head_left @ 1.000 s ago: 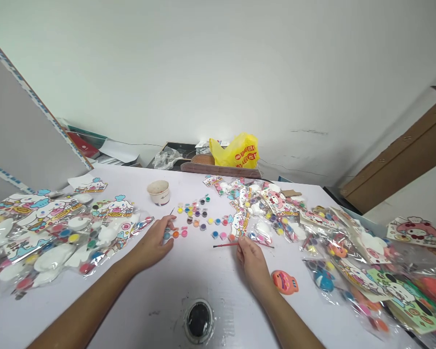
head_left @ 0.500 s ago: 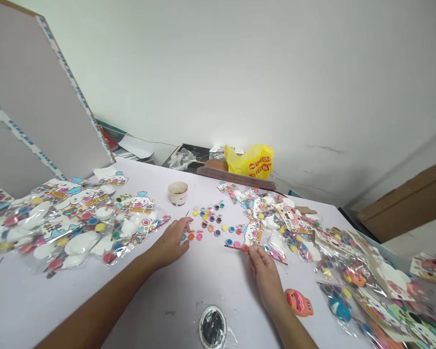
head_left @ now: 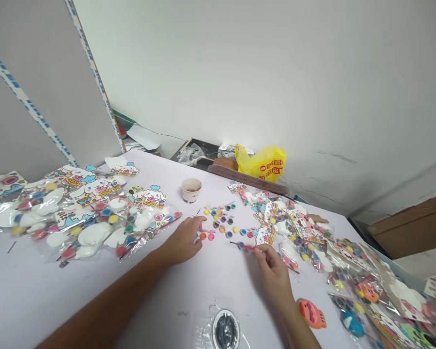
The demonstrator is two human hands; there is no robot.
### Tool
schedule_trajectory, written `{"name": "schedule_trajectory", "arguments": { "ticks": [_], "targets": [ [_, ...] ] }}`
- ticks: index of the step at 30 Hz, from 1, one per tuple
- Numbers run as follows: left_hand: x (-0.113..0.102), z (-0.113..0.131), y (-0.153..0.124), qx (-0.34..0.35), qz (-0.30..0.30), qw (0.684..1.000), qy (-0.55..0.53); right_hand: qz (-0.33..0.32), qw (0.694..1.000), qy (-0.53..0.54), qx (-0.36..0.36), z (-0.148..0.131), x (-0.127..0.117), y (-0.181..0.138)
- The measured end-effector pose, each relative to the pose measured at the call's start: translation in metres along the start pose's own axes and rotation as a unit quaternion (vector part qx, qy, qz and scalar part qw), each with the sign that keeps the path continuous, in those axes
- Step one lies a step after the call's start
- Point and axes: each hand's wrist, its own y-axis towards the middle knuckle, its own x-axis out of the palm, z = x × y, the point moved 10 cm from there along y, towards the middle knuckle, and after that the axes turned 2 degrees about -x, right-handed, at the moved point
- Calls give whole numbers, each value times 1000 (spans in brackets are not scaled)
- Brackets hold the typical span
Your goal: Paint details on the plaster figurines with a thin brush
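My right hand (head_left: 274, 271) is closed in a pinch on a thin paintbrush (head_left: 245, 246), whose dark tip points left over small paint pots. My left hand (head_left: 183, 241) bends its fingers and thumb around the left end of a paint pot strip (head_left: 207, 236) with orange and pink pots. A thin dark stick shows just above the left fingers; whether it is held is unclear. More joined paint pots (head_left: 221, 219) in several colours lie beyond both hands. A painted orange-pink figure (head_left: 312, 313) rests beside my right forearm.
Clear bags of white figures and paints (head_left: 94, 234) cover the left side; similar bags (head_left: 305, 232) line the right. A paper cup (head_left: 191, 190) stands behind the pots. A black oval in a white rim (head_left: 225, 329) lies in front. A yellow plastic bag (head_left: 263, 165) sits at the back.
The view has shifted and tilted slightly, so the table sits further right. The brush tip in my right hand has moved a little left over the pots. My left hand stays at the strip.
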Motion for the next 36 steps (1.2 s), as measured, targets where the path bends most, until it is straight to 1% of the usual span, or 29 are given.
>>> {"name": "schedule_trajectory", "arguments": {
  "ticks": [4, 7, 11, 15, 25, 33, 36],
  "targets": [
    [1, 2, -1, 10, 1, 1000, 5, -56, 997, -39, -46, -22, 33, 6],
    [2, 2, -1, 14, 5, 1000, 10, -65, 992, -77, -72, -35, 50, 13],
    [1, 4, -1, 16, 2, 1000, 17, -64, 988, -117, -82, -42, 61, 19],
    [1, 5, -1, 15, -1, 1000, 21, -75, 988, -108, -78, -42, 68, 20],
    [3, 3, -2, 13, 0, 1000, 23, -81, 992, -78, -59, -33, 76, 19],
    [0, 7, -1, 16, 5, 1000, 22, -60, 995, -70, -47, -20, 66, 10],
    [0, 7, -1, 16, 7, 1000, 22, -39, 997, -55, -37, -14, 61, 7]
  ]
}}
